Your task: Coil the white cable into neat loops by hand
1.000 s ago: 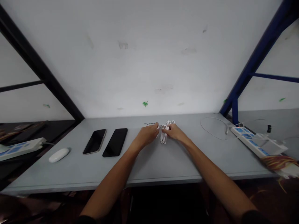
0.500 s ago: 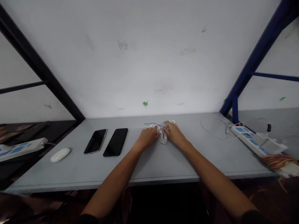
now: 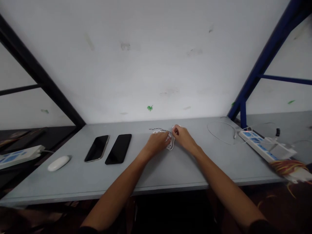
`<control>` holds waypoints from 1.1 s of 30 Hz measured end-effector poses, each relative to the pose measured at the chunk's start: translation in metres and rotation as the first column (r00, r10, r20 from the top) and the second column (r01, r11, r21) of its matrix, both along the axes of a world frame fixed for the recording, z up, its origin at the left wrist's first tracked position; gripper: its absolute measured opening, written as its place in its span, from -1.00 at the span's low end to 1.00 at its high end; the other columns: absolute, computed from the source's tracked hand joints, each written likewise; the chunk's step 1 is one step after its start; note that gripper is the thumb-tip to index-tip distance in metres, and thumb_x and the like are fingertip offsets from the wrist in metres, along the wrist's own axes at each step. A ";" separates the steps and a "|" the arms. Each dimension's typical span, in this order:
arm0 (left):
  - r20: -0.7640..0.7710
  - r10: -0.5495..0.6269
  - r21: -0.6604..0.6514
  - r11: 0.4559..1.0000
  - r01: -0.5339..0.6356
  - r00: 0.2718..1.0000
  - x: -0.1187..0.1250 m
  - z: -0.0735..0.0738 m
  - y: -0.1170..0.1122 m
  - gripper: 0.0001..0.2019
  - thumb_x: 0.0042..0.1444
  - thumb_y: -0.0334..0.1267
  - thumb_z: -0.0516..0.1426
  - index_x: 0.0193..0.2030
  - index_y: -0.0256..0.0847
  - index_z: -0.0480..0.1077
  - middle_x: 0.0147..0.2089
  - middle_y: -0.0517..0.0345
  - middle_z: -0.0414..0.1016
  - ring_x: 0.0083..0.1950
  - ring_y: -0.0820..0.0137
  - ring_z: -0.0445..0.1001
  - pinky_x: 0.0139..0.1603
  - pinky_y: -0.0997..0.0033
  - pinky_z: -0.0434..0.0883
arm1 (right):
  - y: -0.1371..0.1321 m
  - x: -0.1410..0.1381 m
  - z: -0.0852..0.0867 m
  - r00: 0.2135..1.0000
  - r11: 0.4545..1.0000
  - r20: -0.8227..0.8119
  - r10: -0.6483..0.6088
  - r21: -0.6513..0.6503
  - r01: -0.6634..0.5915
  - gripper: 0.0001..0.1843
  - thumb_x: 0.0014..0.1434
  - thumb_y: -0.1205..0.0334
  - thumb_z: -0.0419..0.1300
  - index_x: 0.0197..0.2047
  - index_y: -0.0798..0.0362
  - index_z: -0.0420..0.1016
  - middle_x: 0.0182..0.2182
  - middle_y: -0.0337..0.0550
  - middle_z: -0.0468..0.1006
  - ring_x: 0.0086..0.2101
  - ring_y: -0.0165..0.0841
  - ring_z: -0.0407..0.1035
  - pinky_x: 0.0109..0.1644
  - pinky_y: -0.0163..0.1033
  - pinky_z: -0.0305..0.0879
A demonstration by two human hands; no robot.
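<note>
your left hand point(image 3: 157, 143) is closed on the light, limp white cable bundle point(image 3: 170, 145) at the middle of the bench point(image 3: 170, 172), your right hand point(image 3: 184, 137) pinching its far side, so take it by the gathered loops.

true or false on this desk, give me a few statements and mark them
The left hand and right hand both touch a bundled white cable: true.
The right hand holds a phone: false, two black smartphones lie untouched on the desk to the left of the hands.
The white mouse sits on a power strip: false, the white mouse lies on the grey desk, apart from the power strip.
A loop of thin white cable lies right of the hands: true.
A thin dark wire lies just beyond the left hand: true.
</note>
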State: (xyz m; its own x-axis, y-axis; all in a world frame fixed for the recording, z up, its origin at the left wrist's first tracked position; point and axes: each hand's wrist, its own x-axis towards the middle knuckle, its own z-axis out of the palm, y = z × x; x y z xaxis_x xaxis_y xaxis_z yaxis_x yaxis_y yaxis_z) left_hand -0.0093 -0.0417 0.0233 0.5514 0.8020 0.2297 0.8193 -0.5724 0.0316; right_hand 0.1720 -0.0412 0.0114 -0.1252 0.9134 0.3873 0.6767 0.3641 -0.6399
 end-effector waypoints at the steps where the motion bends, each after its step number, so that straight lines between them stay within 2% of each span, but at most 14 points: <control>1: 0.004 -0.046 0.011 0.999 0.046 0.999 0.003 -0.001 -0.002 -0.65 0.40 -0.01 -0.04 -0.10 -0.21 0.43 -0.16 -0.09 0.59 -0.11 0.11 0.57 -0.09 0.17 0.34 | 0.001 0.004 0.002 0.998 0.998 0.016 -0.068 0.022 0.067 -0.84 0.37 0.25 0.05 -0.28 0.00 0.36 -0.39 -0.23 0.53 -0.39 -0.38 0.36 -0.29 -0.30 0.13; 3: -0.009 -0.109 0.028 0.994 0.109 0.994 0.009 -0.006 -0.005 -0.63 0.35 0.05 0.03 -0.10 -0.24 0.45 -0.15 -0.13 0.59 -0.08 0.08 0.56 0.00 0.11 0.32 | 0.001 0.011 0.005 0.971 0.977 0.110 -0.212 0.010 0.212 -0.85 0.36 0.21 0.07 -0.25 0.00 0.39 -0.34 -0.20 0.57 -0.35 -0.36 0.38 -0.30 -0.28 0.10; 4: -0.026 -0.129 0.029 0.991 0.130 0.991 0.012 -0.009 -0.005 -0.65 0.33 0.01 0.05 -0.11 -0.25 0.46 -0.14 -0.15 0.59 -0.07 0.07 0.55 0.03 0.08 0.31 | 0.002 0.014 0.006 0.952 0.968 0.181 -0.246 -0.011 0.252 -0.86 0.35 0.19 0.10 -0.25 0.00 0.41 -0.30 -0.17 0.59 -0.33 -0.34 0.40 -0.30 -0.27 0.08; 7: -0.047 -0.121 0.041 0.991 0.123 0.991 0.016 -0.020 -0.005 -0.76 0.31 -0.17 0.06 -0.12 -0.26 0.48 -0.14 -0.14 0.60 -0.05 0.10 0.55 0.10 0.04 0.27 | 0.000 0.017 0.004 0.891 0.954 0.378 -0.250 -0.062 0.294 -0.86 0.31 0.13 0.17 -0.24 0.00 0.45 -0.17 -0.09 0.61 -0.22 -0.27 0.45 -0.29 -0.25 0.07; 10: -0.031 -0.079 0.063 0.995 0.081 0.996 0.018 -0.029 -0.001 -0.78 0.30 -0.25 0.04 -0.14 -0.26 0.48 -0.11 -0.13 0.59 -0.05 0.12 0.54 0.14 0.03 0.25 | -0.002 0.014 0.003 0.848 0.948 0.476 -0.233 -0.082 0.307 -0.86 0.29 0.13 0.19 -0.23 0.00 0.48 -0.13 -0.04 0.61 -0.17 -0.20 0.48 -0.27 -0.22 0.10; 14: 0.020 -0.051 0.086 0.995 0.049 0.999 0.018 -0.032 0.003 -0.79 0.31 -0.25 0.05 -0.15 -0.28 0.48 -0.10 -0.15 0.59 -0.04 0.12 0.53 0.15 0.04 0.23 | -0.005 0.010 0.007 0.835 0.944 0.500 -0.232 -0.092 0.318 -0.92 0.24 0.23 0.19 -0.27 0.02 0.49 -0.19 -0.01 0.63 -0.22 -0.19 0.50 -0.27 -0.21 0.11; 16: 0.091 -0.051 0.097 0.994 0.042 0.995 0.018 -0.030 0.005 -0.77 0.35 -0.21 0.02 -0.17 -0.27 0.47 -0.12 -0.13 0.59 -0.05 0.14 0.52 0.13 0.06 0.23 | -0.006 0.011 0.009 0.870 0.949 0.436 -0.230 -0.098 0.300 -0.91 0.23 0.25 0.19 -0.32 0.02 0.49 -0.24 -0.05 0.63 -0.27 -0.24 0.48 -0.29 -0.22 0.10; 18: 0.231 -0.038 0.088 0.996 0.017 0.972 0.019 -0.027 0.006 -0.70 0.40 -0.18 -0.04 -0.22 -0.24 0.45 -0.18 -0.08 0.58 -0.08 0.19 0.50 0.08 0.13 0.23 | -0.006 0.012 0.012 0.925 0.963 0.308 -0.222 -0.081 0.258 -0.88 0.24 0.22 0.20 -0.34 0.01 0.48 -0.30 -0.11 0.62 -0.34 -0.31 0.43 -0.31 -0.24 0.09; 20: 0.428 -0.003 0.045 0.999 -0.018 0.904 0.019 -0.023 0.009 -0.64 0.43 -0.15 -0.09 -0.29 -0.21 0.42 -0.23 -0.01 0.56 -0.13 0.25 0.47 0.00 0.21 0.24 | -0.007 0.012 0.013 0.976 0.986 0.153 -0.156 -0.035 0.163 -0.84 0.26 0.17 0.20 -0.36 0.00 0.46 -0.36 -0.18 0.59 -0.38 -0.35 0.38 -0.32 -0.26 0.10; 23: 0.717 0.093 -0.114 0.993 -0.016 0.690 0.020 -0.019 0.014 -0.56 0.42 -0.02 -0.09 -0.39 -0.19 0.38 -0.36 0.11 0.47 -0.29 0.34 0.39 -0.18 0.33 0.23 | -0.009 0.009 0.015 0.999 0.997 -0.018 0.028 0.071 -0.027 -0.82 0.27 0.10 0.21 -0.34 -0.01 0.45 -0.41 -0.24 0.52 -0.42 -0.38 0.33 -0.32 -0.28 0.15; 26: 0.885 0.204 -0.278 0.952 0.124 0.419 0.019 -0.015 0.018 -0.57 0.33 0.08 0.02 -0.39 -0.20 0.39 -0.42 0.19 0.39 -0.37 0.40 0.31 -0.28 0.39 0.21 | -0.011 0.003 0.016 0.980 0.979 -0.127 0.153 0.153 -0.133 -0.81 0.28 0.07 0.21 -0.30 -0.01 0.48 -0.40 -0.25 0.48 -0.43 -0.39 0.31 -0.31 -0.28 0.19; 28: 0.925 0.264 -0.328 0.917 0.224 0.274 0.018 -0.012 0.020 -0.61 0.28 0.08 0.09 -0.34 -0.22 0.43 -0.38 0.18 0.42 -0.36 0.42 0.31 -0.28 0.42 0.23 | -0.011 0.000 0.016 0.956 0.974 -0.220 0.194 0.164 -0.160 -0.77 0.28 0.01 0.23 -0.28 -0.01 0.52 -0.38 -0.23 0.49 -0.40 -0.38 0.32 -0.30 -0.27 0.21; 30: 0.937 0.291 -0.339 0.893 0.297 0.196 0.018 -0.009 0.019 -0.64 0.26 0.07 0.12 -0.28 -0.22 0.45 -0.32 0.16 0.46 -0.34 0.44 0.32 -0.27 0.43 0.25 | -0.010 -0.002 0.018 0.911 0.980 -0.364 0.193 0.113 -0.163 -0.68 0.25 -0.09 0.26 -0.27 0.01 0.56 -0.38 -0.22 0.50 -0.39 -0.37 0.33 -0.30 -0.26 0.22; 33: 0.954 0.224 -0.286 0.884 0.370 0.201 0.018 -0.005 0.016 -0.66 0.24 0.07 0.16 -0.20 -0.21 0.45 -0.27 0.14 0.49 -0.30 0.43 0.38 -0.23 0.44 0.30 | -0.008 -0.002 0.019 0.780 0.977 -0.611 0.138 -0.047 -0.210 -0.55 0.21 -0.22 0.25 -0.28 0.05 0.58 -0.44 -0.23 0.48 -0.45 -0.40 0.28 -0.36 -0.27 0.19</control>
